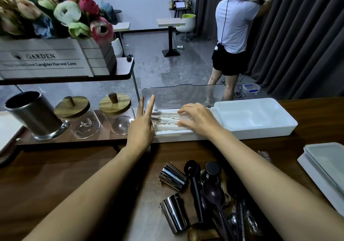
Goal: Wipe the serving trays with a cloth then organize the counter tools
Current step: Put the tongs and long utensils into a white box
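Head view, entries as found.

- Left hand (141,127): open, fingers straight. The first two were raised against the left edge of the clear lid (178,95), which stood upright. It gripped nothing.
- Right hand (195,118): open, palm down. The fingers were spread and lay on the utensils (163,119) in the left compartment of the box (260,131). It held nothing that I could see.
- Box: white, at the far side of the counter (74,166), just right of the shelf with the jars (78,116).
- Tools (214,190): a loose heap near me, between my forearms. It held dark spoons, a scoop and other pieces too tangled to list.
- Cups (173,177): two, steel, lying on their sides at the left of the heap.
- Tray (314,173): white, at the right edge of the counter, well apart from both hands.
- Cloth: none in view.

Status, by my estimate: the wiping looked finished or set aside, though nothing confirmed it. Sorting was under way, with some utensils already in the box. The heap and both cups were not yet put away, so most of the organizing remained.
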Action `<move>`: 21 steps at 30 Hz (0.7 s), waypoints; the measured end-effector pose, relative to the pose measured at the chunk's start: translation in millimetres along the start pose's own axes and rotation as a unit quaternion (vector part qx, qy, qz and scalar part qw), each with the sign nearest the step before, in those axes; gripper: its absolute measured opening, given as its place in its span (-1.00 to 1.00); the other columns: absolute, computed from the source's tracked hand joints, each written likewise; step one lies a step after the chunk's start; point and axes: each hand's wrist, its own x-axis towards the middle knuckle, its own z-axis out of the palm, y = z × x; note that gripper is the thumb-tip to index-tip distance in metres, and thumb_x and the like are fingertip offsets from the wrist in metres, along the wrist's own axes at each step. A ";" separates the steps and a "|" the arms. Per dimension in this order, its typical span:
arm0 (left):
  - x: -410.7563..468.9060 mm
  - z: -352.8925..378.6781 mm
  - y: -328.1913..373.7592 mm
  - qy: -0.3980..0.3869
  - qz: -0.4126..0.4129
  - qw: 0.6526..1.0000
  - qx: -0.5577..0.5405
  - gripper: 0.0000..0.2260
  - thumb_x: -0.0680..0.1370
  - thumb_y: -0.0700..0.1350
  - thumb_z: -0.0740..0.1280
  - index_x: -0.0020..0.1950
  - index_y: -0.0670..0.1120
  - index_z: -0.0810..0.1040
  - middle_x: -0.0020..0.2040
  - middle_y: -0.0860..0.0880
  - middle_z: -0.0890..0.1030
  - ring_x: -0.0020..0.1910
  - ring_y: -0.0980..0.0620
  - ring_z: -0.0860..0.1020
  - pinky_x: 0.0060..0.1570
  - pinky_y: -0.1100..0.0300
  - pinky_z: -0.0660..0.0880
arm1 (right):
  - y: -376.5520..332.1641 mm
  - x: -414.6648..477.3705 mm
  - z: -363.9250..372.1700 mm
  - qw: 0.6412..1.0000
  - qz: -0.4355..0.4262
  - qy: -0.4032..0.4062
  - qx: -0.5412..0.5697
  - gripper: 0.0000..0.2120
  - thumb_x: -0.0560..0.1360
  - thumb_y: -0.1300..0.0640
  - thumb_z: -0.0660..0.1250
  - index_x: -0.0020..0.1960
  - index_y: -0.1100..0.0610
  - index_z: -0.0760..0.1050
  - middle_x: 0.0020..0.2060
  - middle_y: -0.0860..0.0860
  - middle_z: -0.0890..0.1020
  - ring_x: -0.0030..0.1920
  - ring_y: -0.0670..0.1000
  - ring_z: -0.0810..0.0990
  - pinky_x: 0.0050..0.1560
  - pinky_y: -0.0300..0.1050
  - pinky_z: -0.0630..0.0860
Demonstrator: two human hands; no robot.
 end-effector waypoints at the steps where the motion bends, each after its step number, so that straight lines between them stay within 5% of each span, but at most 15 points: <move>1: -0.3 0.2 -0.2 0.000 0.000 1.000 -0.001 -0.11 0.52 -0.37 0.24 0.64 0.27 -0.09 0.69 -0.05 -0.03 -0.20 -0.27 0.58 -0.31 -0.12 0.56 | 1.0 -1.3 -0.9 1.000 0.000 0.003 0.001 -0.63 0.49 -0.09 0.48 0.23 0.05 0.62 0.24 -0.04 0.61 0.23 0.05 0.52 0.25 -0.03 0.44; 7: 0.2 1.8 -0.4 0.012 0.010 1.000 -0.015 -0.17 0.56 -0.33 0.22 0.65 0.25 -0.07 0.68 -0.09 0.02 -0.26 -0.26 0.57 -0.35 -0.08 0.53 | 4.7 -10.6 -5.7 0.998 0.026 0.008 0.048 -0.56 0.53 -0.15 0.42 0.35 0.01 0.57 0.31 -0.06 0.61 0.32 -0.02 0.53 0.28 -0.10 0.42; 13: -1.7 -3.3 3.7 0.027 0.013 0.999 -0.045 -0.42 0.72 0.01 0.18 0.66 0.22 -0.04 0.69 -0.06 0.01 -0.05 -0.21 0.65 -0.18 0.04 0.50 | 2.9 -21.9 -8.2 0.994 0.042 0.014 0.095 -0.50 0.51 -0.16 0.43 0.40 -0.02 0.53 0.34 -0.09 0.58 0.35 -0.07 0.52 0.32 -0.17 0.39; 16: -4.5 -9.6 5.9 0.012 0.019 0.998 -0.064 -0.35 0.67 0.21 0.18 0.66 0.24 -0.10 0.69 -0.02 -0.04 -0.23 0.00 0.63 -0.05 0.01 0.55 | 5.0 -28.7 -12.1 0.993 0.054 0.019 0.104 -0.48 0.51 -0.18 0.42 0.43 -0.07 0.50 0.36 -0.09 0.56 0.38 -0.07 0.49 0.29 -0.24 0.36; 21: -6.8 -17.2 8.4 -0.005 0.006 0.997 -0.074 -0.19 0.59 0.34 0.25 0.65 0.26 -0.20 0.69 -0.04 -0.03 0.06 -0.23 0.65 0.01 0.05 0.50 | 5.1 -42.3 -24.0 0.991 0.076 0.037 0.102 -0.45 0.52 -0.22 0.38 0.48 -0.16 0.41 0.34 -0.01 0.59 0.29 0.02 0.54 0.09 -0.18 0.37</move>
